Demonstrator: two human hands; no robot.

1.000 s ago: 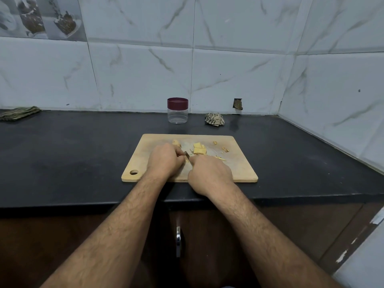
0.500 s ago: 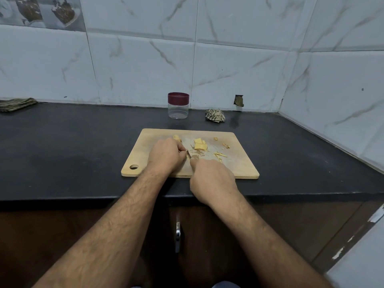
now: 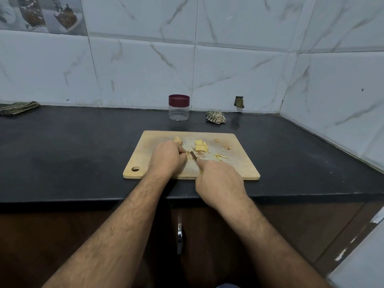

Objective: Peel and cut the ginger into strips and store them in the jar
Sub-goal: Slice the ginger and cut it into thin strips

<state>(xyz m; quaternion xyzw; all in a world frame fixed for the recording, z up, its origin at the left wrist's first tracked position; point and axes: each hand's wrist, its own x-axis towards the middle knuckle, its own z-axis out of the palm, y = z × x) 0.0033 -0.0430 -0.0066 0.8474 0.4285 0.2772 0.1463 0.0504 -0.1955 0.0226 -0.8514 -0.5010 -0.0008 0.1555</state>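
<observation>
A wooden cutting board (image 3: 239, 163) lies on the black counter. My left hand (image 3: 167, 157) rests on the board with curled fingers pinching a small ginger piece (image 3: 188, 155) at its fingertips. My right hand (image 3: 219, 179) grips a knife (image 3: 193, 156) whose blade tip points at that piece, index finger along the top. A stack of yellow ginger slices (image 3: 201, 146) sits mid-board, thin strips (image 3: 220, 156) lie to its right, and a ginger chunk (image 3: 177, 139) shows behind my left hand. The clear jar (image 3: 179, 108) with maroon lid stands shut behind the board.
Peel scraps (image 3: 227, 146) lie on the board's right part. A crumpled cloth (image 3: 215, 117) sits by the wall right of the jar, a folded cloth (image 3: 17, 107) at far left. A tiled wall corner closes the right side. A cabinet handle (image 3: 179, 235) shows below.
My right hand has drawn back toward me and slightly right, pulling the knife along the board. My left hand stays on the ginger piece.
</observation>
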